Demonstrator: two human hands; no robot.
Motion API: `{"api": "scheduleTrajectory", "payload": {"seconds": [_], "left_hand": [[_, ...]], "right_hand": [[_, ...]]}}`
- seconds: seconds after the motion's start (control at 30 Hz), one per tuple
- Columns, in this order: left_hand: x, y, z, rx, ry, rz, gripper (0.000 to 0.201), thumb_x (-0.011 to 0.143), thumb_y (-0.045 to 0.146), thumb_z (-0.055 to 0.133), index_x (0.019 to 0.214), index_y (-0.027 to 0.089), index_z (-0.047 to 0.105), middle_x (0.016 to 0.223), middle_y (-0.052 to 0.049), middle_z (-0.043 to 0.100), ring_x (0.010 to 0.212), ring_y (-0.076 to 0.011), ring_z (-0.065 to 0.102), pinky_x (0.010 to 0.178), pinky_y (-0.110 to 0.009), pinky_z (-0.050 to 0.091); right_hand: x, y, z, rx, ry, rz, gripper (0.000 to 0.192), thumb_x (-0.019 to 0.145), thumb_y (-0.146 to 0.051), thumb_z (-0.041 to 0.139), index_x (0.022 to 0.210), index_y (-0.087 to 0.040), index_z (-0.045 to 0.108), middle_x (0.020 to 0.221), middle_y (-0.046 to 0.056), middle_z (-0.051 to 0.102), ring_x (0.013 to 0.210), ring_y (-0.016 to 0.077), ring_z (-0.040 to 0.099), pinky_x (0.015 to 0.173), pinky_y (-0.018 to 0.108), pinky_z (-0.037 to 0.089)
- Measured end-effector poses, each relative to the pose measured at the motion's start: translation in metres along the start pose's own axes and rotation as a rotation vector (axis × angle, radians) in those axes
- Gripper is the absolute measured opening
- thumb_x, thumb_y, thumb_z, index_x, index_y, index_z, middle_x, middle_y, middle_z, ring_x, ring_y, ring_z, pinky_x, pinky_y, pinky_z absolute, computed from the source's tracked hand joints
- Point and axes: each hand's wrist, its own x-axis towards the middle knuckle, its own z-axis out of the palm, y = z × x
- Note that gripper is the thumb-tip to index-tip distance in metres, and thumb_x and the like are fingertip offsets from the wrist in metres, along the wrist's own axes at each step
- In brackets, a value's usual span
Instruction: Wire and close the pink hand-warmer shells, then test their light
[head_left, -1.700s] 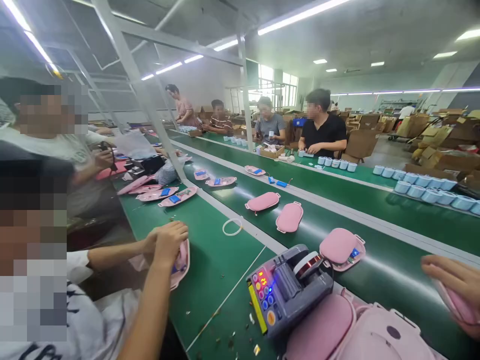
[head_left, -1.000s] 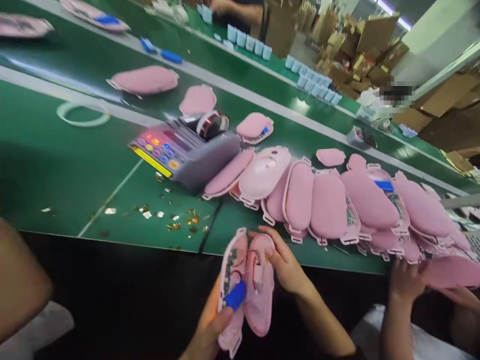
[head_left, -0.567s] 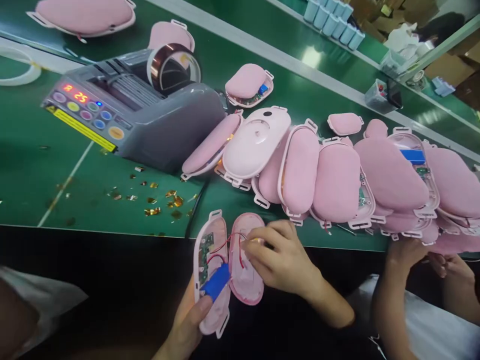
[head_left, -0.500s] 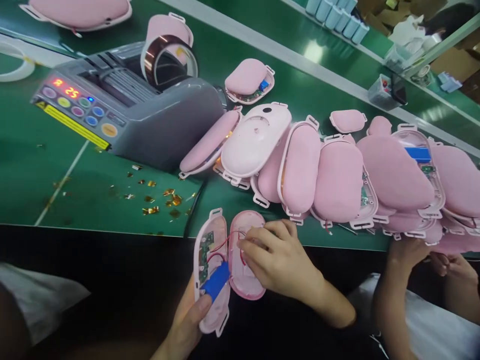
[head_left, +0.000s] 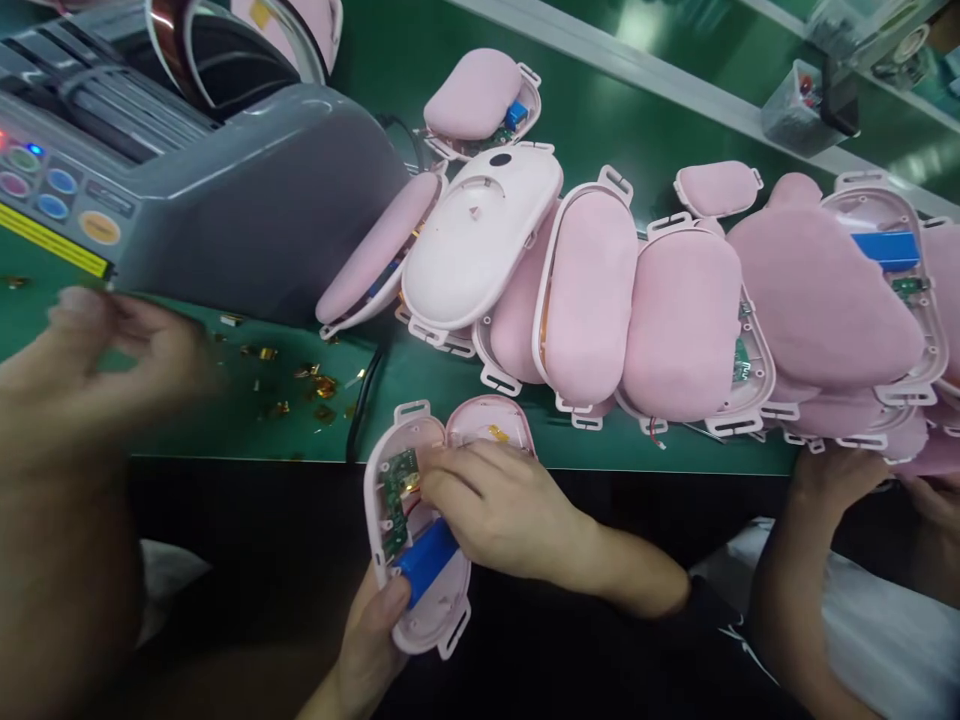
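Observation:
My left hand (head_left: 375,625) grips an opened pink plastic casing (head_left: 379,480) from below, its thumb by the blue battery (head_left: 427,562). Inside that half, a green circuit board (head_left: 395,510) carries a small bit of gold tape (head_left: 410,485). My right hand (head_left: 502,505) has its fingers bunched at the board's upper edge, over the casing's second half (head_left: 491,408). What those fingertips hold, if anything, is hidden. Another piece of gold tape (head_left: 498,433) sticks inside the second half. Most of the wiring is covered by the right hand.
A grey tape dispenser (head_left: 262,210) stands at the left, with gold tape scraps (head_left: 322,385) before it. A co-worker's blurred hand (head_left: 112,370) is beside it. Pink casings (head_left: 589,300) are piled along the green bench. Another person's hand (head_left: 844,490) is at the right.
My right hand has moved left from the second half to the circuit board. Gold tape now shows in both halves. A co-worker's hand has come in at left, and the view has shifted.

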Motion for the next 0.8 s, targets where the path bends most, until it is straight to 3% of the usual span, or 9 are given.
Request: {"api": "scheduleTrajectory", "payload": {"seconds": [0.13,0.3,0.5,0.67,0.8], "left_hand": [[0.003,-0.005,-0.011,-0.013,-0.005,-0.004,0.078,0.068,0.07,0.097,0.127,0.021,0.083,0.08,-0.006,0.079,0.119,-0.0462,0.08,0.106,-0.054,0.07],[0.0,-0.003,-0.012,0.031,-0.077,0.043,0.069,0.079,0.07,0.093,0.128,0.022,0.083,0.097,-0.008,0.082,0.136,-0.0458,0.072,0.122,-0.056,0.061],[-0.001,0.005,-0.004,0.117,-0.13,0.122,0.06,0.085,0.07,0.089,0.123,0.024,0.082,0.102,-0.008,0.081,0.143,-0.0435,0.067,0.132,-0.056,0.05],[-0.002,0.012,0.001,0.228,-0.124,0.149,0.073,0.083,0.075,0.088,0.131,0.021,0.078,0.119,-0.011,0.081,0.139,-0.0443,0.068,0.129,-0.056,0.051],[-0.003,0.022,0.009,0.271,-0.146,0.181,0.072,0.083,0.077,0.088,0.127,0.02,0.08,0.106,-0.011,0.08,0.131,-0.0437,0.071,0.128,-0.059,0.052]], "right_hand": [[-0.001,0.003,0.005,0.063,0.045,-0.014,0.02,0.117,-0.018,0.058,0.107,-0.018,0.076,0.105,0.002,0.083,0.085,0.0161,0.068,0.082,0.031,0.057],[-0.004,0.01,0.01,0.202,0.132,0.02,0.012,0.112,-0.013,0.065,0.112,-0.017,0.077,0.105,0.002,0.084,0.095,0.015,0.075,0.088,0.028,0.061],[-0.007,0.014,0.014,0.211,0.094,-0.012,0.015,0.114,-0.016,0.064,0.116,-0.017,0.079,0.11,0.004,0.084,0.107,0.015,0.078,0.1,0.026,0.062],[-0.003,0.015,0.006,0.217,0.102,-0.008,0.019,0.114,-0.01,0.059,0.111,-0.014,0.078,0.107,0.004,0.083,0.1,0.0153,0.076,0.097,0.027,0.062],[0.002,0.013,-0.005,0.111,0.005,-0.012,0.021,0.116,-0.012,0.057,0.108,-0.014,0.077,0.1,0.004,0.08,0.092,0.0174,0.07,0.087,0.03,0.061]]}}
